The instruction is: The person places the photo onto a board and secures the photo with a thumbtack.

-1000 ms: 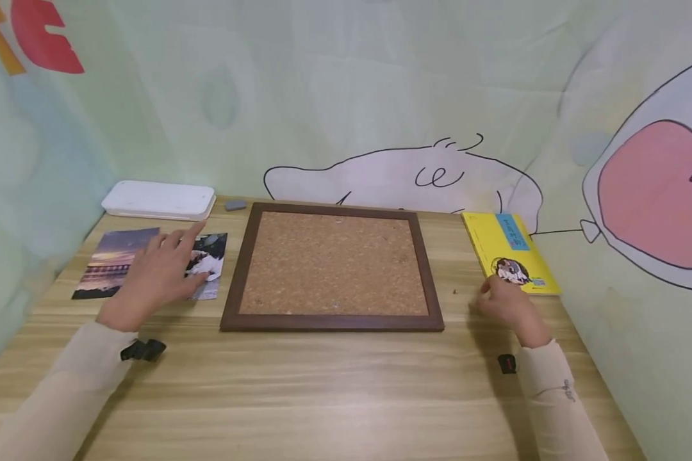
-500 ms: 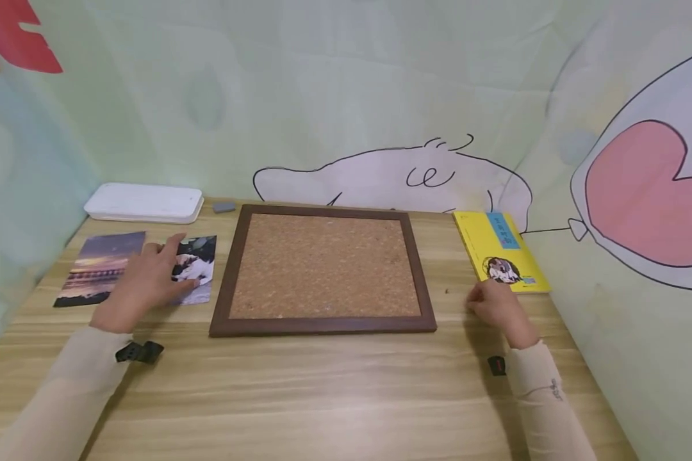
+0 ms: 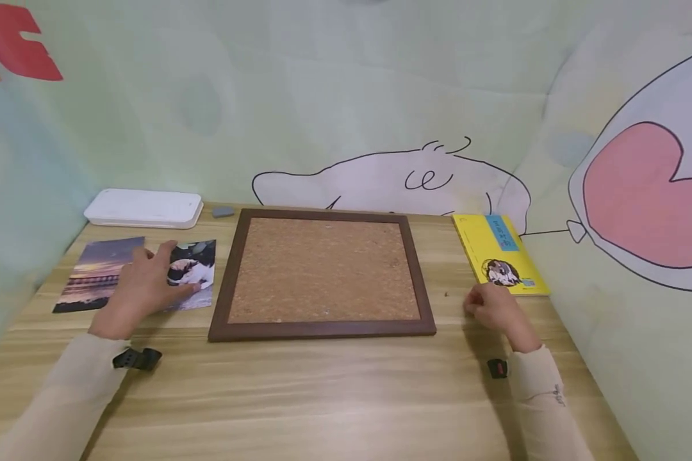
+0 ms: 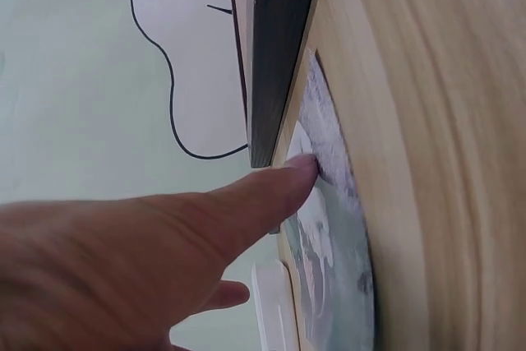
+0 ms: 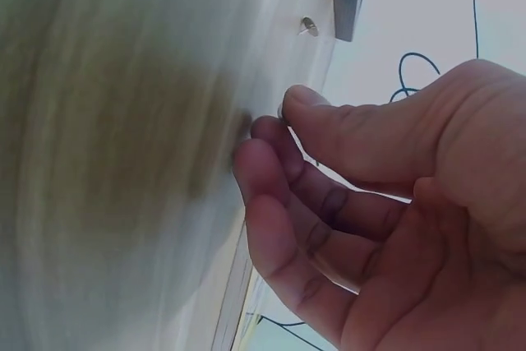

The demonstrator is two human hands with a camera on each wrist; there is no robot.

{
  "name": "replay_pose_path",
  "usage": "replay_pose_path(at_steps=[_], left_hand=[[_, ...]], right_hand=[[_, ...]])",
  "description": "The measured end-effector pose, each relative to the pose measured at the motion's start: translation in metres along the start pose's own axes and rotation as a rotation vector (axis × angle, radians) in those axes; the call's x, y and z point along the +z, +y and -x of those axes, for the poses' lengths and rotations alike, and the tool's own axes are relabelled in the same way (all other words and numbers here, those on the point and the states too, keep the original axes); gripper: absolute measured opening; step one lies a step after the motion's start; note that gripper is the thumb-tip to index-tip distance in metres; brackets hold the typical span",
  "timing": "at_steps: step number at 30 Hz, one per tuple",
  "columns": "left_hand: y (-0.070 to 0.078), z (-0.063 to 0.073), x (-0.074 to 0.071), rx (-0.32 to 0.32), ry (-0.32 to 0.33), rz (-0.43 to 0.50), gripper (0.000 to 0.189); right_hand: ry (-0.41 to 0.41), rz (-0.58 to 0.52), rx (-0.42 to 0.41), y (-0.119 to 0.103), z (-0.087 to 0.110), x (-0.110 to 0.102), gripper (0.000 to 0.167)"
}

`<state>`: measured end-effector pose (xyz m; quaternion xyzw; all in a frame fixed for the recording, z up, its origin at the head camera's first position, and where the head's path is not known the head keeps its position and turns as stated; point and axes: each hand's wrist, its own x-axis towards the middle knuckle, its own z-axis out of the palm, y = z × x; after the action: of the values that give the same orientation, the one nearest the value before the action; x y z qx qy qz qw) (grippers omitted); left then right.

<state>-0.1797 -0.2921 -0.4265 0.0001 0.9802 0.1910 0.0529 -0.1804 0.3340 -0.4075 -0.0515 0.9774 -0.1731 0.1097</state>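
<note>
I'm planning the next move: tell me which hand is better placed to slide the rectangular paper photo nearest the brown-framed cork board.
Left, probably: the left hand has its thumb on or just above the photo. The right hand is across the cork board, apparently pinching a small shiny object.

Left hand draws back, more photo shows

Left of the board, the index finger no longer reaches past the photo's far edge; it ends by the far left corner. Right of the board, the right hand sits slightly back, uncovering more of the round picture on the book.
</note>
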Motion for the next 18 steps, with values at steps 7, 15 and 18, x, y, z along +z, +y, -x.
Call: replay_pose_path(at_steps=[7,15,18], left_hand=[[-0.002,-0.003,0.002,-0.008,0.011,0.029,0.105],[-0.007,-0.005,0.001,0.050,0.209,0.099,0.079],[-0.004,-0.007,-0.003,0.052,0.279,0.137,0.073]], right_hand=[[0.041,-0.001,-0.011,0.002,0.002,-0.001,0.004],[0.111,-0.052,0.003,-0.008,-0.007,-0.007,0.006],[0.129,-0.094,0.014,-0.012,-0.010,-0.009,0.009]])
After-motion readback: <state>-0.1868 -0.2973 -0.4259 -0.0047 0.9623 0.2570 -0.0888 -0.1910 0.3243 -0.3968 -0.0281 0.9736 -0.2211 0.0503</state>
